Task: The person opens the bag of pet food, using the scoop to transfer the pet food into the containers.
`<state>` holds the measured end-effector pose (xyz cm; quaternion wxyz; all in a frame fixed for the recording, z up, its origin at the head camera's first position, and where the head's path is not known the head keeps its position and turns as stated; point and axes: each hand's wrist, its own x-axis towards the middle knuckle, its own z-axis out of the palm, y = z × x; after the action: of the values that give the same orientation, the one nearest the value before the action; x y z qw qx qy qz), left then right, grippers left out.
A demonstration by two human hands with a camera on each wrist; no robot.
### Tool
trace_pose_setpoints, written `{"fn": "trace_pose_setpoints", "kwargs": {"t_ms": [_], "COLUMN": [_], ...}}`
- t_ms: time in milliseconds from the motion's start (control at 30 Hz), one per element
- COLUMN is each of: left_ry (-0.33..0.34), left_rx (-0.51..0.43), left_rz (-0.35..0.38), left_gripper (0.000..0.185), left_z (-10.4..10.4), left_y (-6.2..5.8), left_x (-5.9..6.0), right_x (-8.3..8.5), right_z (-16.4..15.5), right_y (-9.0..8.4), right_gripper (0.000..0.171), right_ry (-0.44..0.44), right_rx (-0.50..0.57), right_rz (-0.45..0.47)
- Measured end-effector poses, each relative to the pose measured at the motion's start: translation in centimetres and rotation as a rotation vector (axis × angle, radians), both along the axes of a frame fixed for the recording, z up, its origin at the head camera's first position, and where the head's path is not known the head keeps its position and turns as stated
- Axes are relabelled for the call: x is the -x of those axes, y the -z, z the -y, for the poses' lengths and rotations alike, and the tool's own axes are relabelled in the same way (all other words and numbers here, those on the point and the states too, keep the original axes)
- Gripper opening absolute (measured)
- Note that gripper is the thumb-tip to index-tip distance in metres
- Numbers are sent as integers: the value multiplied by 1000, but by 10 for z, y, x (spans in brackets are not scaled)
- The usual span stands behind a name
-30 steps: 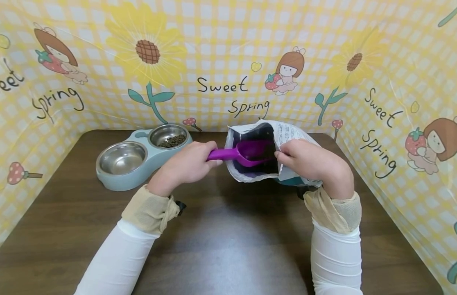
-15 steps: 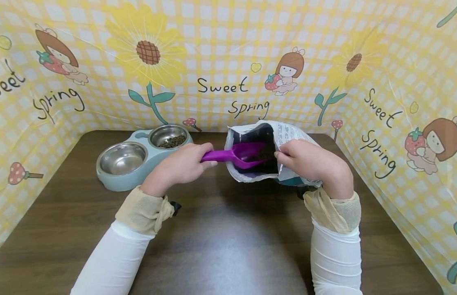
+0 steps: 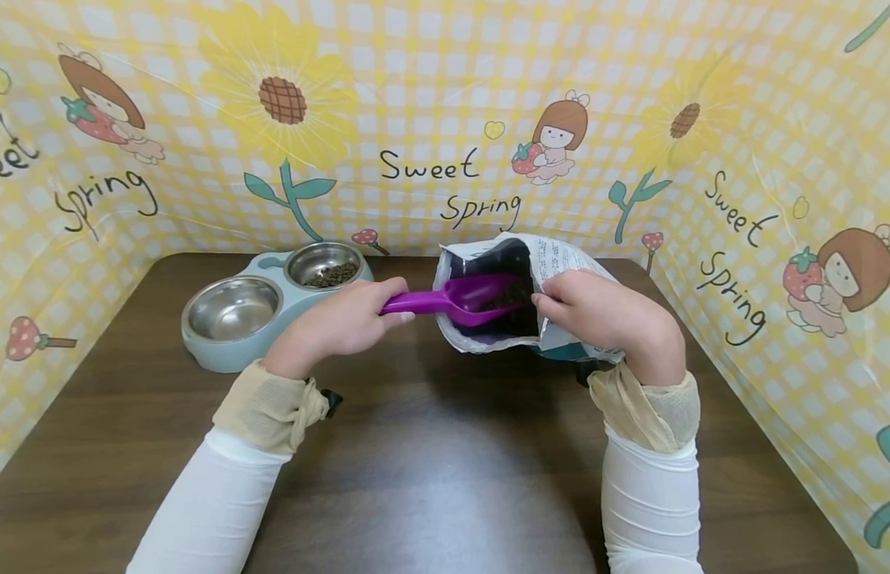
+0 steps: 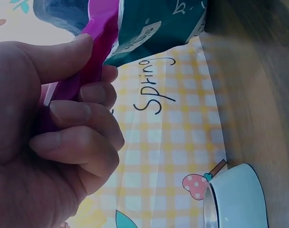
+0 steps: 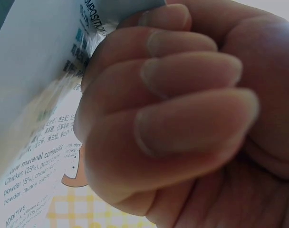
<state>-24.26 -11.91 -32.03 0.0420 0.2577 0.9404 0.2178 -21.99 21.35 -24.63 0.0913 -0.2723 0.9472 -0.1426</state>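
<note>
Lifting the scoop [image 3: 459, 298] out of the bag [image 3: 553, 263]: left hand [image 3: 337, 323] grips its handle, best kept level; right hand [image 3: 596, 311] pinches the bag open

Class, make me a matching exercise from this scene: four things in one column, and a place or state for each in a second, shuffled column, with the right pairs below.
Things:
1. purple scoop
2. food bag
3. far bowl
4. near bowl

States:
A. gripped at its open edge by the right hand
B. shiny inside, no kibble in it
C. holds a little kibble
D. handle gripped by the left hand, bowl end at the bag's mouth

Pairs: 1-D, 2-A, 3-C, 4-B
</note>
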Motion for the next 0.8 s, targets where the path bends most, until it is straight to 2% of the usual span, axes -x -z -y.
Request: {"fn": "trace_pose_setpoints", "kwargs": {"t_ms": [800], "left_ry": [33], "left_rx": [-7], "left_rz": [9], "left_gripper": [14], "left_z": [10], "left_y": [-2], "left_x": [3], "right_x": [0], "right_z": [1], "right_y": [-1], "right_gripper": [43], "right_ry": [26], "right_rx": [-8], "right_rz": [28]}}
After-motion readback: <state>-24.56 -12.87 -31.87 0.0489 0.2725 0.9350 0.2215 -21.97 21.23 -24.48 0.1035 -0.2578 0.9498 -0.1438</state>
